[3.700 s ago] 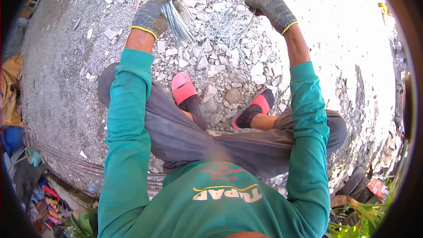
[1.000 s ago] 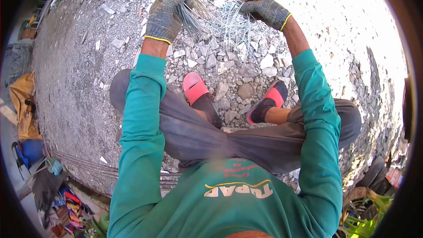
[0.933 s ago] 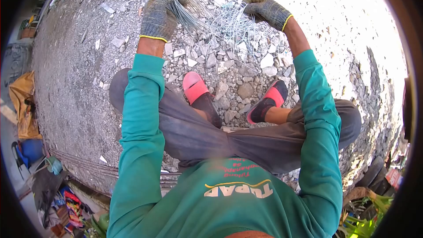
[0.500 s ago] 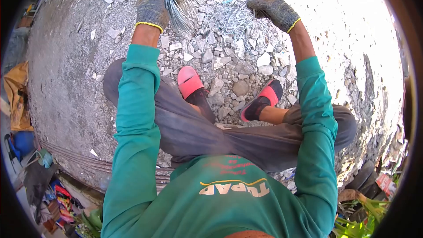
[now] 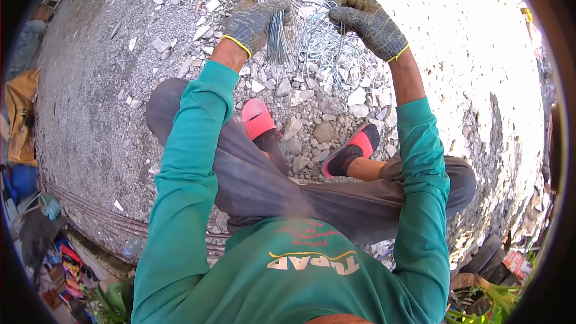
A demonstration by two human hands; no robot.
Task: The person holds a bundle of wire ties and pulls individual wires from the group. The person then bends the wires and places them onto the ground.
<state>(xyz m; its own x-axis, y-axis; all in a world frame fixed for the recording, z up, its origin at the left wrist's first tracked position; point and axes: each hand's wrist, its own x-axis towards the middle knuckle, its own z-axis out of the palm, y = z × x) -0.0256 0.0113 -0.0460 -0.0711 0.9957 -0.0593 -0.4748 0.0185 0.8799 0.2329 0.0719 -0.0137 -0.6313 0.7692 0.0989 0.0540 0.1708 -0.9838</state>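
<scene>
My left hand [image 5: 257,23], in a grey knit glove with a yellow cuff edge, is closed around a bundle of thin metal wires [image 5: 278,39] whose ends hang down from the fingers. My right hand [image 5: 367,23], gloved alike, has its fingers pinched on a few thin wires [image 5: 332,6] at the edge of the heap. Between and below both hands, a loose tangle of wire [image 5: 324,48] lies on the rubble. The fingertips of the left glove are partly hidden by the bundle.
Broken stone and tile pieces [image 5: 300,97] cover the ground around my two red-strapped slippers [image 5: 258,119]. Long thin rods [image 5: 96,210] lie at the lower left. Near the left edge are a tan bag [image 5: 23,117] and a clear plastic bottle [image 5: 134,246]. Leaves [image 5: 501,300] stand at the lower right.
My left hand has moved right with the wire bundle, nearer to my right hand. My right hand has shifted slightly left, its fingers now curled in on wires.
</scene>
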